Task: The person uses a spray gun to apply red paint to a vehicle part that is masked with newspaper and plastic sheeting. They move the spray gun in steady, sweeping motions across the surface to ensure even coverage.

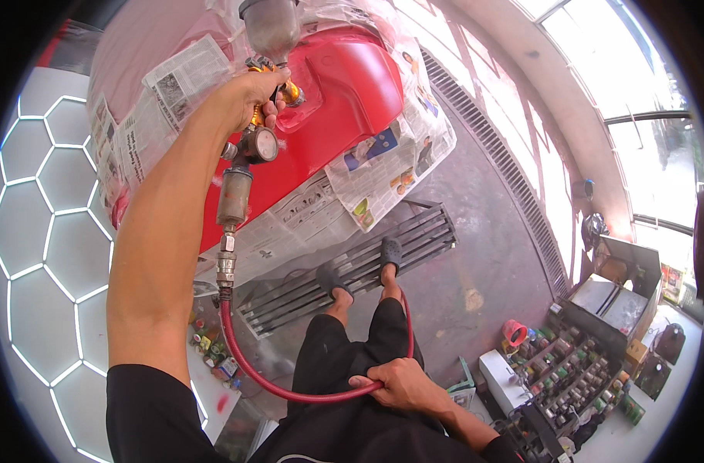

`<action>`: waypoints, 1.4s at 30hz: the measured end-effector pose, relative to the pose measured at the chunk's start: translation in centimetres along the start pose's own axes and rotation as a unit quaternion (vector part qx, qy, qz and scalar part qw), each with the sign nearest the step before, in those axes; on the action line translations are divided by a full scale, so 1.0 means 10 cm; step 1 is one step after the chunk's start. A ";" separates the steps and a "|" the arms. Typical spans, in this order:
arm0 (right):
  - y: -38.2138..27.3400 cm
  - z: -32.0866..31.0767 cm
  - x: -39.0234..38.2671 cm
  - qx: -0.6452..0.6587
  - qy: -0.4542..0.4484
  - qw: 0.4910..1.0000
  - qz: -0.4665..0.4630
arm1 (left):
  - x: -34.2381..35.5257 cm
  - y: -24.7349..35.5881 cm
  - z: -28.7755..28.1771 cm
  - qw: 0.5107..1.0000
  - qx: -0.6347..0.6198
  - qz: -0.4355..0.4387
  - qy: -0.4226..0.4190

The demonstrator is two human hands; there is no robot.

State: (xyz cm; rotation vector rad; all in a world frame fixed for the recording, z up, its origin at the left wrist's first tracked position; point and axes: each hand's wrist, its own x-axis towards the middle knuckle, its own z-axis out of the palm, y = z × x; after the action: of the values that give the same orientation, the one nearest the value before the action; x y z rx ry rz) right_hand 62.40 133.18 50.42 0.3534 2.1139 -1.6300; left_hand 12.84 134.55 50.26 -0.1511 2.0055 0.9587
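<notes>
My left hand (253,94), arm stretched forward, is wrapped round the handle of a spray gun (292,93) with a gold-coloured nozzle. A grey cup (271,29) tops the gun. Below its handle hang a round pressure gauge (264,144) and a cylindrical filter (234,194), joined by a metal coupling to a red hose (290,395). The nozzle is close to a glossy red car panel (348,85); I cannot tell if spray is coming out. At my lap, my right hand (402,384) is closed round the hose, which loops down past my leg.
Newspaper (305,212) and clear plastic mask the panel's surroundings. My feet, in dark clogs, stand on a slatted metal bench (437,233). A floor grate (506,158) curves along the right wall. Racks of paint cans (579,370) stand lower right, hexagonal lights (47,208) at left.
</notes>
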 end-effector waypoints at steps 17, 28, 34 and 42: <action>0.26 -0.69 -0.25 -0.028 -0.027 0.999 0.003 | -0.08 0.11 0.24 0.999 -0.047 -0.006 0.026; 0.39 -1.08 -0.25 -0.022 -0.070 0.997 -0.018 | -0.04 0.02 0.36 0.995 0.039 -0.047 0.074; 0.49 -1.19 -0.24 -0.052 -0.064 0.995 -0.062 | -0.25 -0.09 0.46 0.973 0.119 -0.028 0.194; 0.70 -1.38 -0.03 -0.082 -0.224 0.971 -0.003 | -0.74 -0.45 0.86 0.978 0.053 0.065 0.190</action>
State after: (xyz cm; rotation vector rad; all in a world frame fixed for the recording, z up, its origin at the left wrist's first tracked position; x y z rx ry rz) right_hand 63.24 148.34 47.44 -0.0721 1.8798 -1.3674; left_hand 25.03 135.46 50.64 -0.1546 2.4386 0.9545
